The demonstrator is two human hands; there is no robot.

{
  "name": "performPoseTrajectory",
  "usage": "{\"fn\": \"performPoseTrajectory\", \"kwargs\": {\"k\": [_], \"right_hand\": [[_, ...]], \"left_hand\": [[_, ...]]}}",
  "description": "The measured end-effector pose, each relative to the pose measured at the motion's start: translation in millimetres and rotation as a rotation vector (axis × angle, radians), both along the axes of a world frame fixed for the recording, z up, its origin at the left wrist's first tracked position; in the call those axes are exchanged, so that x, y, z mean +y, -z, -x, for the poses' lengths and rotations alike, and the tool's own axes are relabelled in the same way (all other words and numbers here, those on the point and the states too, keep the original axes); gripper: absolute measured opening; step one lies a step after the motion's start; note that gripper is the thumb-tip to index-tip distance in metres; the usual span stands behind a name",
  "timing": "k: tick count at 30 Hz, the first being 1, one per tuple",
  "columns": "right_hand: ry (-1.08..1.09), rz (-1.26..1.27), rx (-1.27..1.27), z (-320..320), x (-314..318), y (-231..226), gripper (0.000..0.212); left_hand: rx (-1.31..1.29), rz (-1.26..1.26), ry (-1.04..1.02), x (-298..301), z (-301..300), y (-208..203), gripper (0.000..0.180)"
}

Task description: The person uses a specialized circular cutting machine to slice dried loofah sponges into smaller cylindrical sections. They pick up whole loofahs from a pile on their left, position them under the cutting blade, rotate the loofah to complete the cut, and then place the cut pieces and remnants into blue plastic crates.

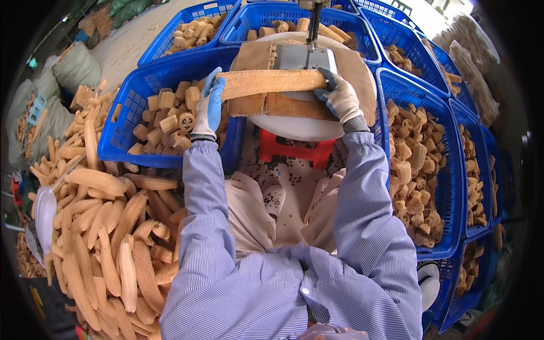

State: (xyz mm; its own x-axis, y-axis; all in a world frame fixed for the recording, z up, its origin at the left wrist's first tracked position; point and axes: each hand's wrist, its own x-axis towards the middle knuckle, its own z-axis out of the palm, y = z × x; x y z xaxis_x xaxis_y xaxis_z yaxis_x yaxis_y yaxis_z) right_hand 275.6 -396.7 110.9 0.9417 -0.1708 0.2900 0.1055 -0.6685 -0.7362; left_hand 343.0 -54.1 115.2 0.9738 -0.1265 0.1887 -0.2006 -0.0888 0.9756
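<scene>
Taking the middle of the view as the hub of a clock, a long loofah (272, 83) lies stretched crosswise at 12 o'clock, held at both ends. The left hand (211, 107), in a white and blue glove, closes on its left end; just how the thumb sits there I cannot tell. The right hand (340, 97), gloved alike, pinches the right end, forefinger above and thumb below. The loofah spans the cardboard (247, 62) and the near side of a grey metal plate (290, 58), into which a machine's upright rod (312, 37) comes down from 12 o'clock; whether it touches either is unclear. Under the cardboard is a round white tabletop (292, 129), with a red stand (294, 148) below. At 10 o'clock, beside the left hand, a blue crate (120, 141) holds cut pieces (169, 123). At 3 o'clock another blue basket (453, 170) is filled with short chunks (419, 156). A heap of long loofahs (107, 243) spreads at 8 o'clock, and pale sacks (78, 67) stand farther out at 10 o'clock.
</scene>
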Motion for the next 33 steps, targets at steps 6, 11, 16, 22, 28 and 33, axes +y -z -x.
{"fn": "performPoseTrajectory", "kwargs": {"k": [6, 11, 16, 22, 28, 33], "right_hand": [[0.05, 0.206, -0.124, -6, -2, 0, 0.059], [0.07, 0.215, -0.102, -7, 0, -8, 0.055], [0.148, 0.204, -0.028, -13, 0, -13, 0.052], [0.234, 0.268, 0.003, -21, 9, -15, 0.05], [0.281, 0.268, 0.088, -23, 12, -23, 0.051], [0.296, 0.198, 0.207, -30, 18, -37, 0.048]], "left_hand": [[0.012, -0.051, -0.045, -12, 0, -8, 0.071], [-0.011, -0.043, -0.085, -21, -12, -8, 0.07], [-0.046, 0.003, -0.145, -29, -27, -9, 0.06], [0.06, -0.131, -0.217, -30, -44, -17, 0.057], [0.022, -0.264, -0.199, -26, -71, -12, 0.063], [0.107, -0.313, -0.187, -21, -83, -15, 0.063]]}}
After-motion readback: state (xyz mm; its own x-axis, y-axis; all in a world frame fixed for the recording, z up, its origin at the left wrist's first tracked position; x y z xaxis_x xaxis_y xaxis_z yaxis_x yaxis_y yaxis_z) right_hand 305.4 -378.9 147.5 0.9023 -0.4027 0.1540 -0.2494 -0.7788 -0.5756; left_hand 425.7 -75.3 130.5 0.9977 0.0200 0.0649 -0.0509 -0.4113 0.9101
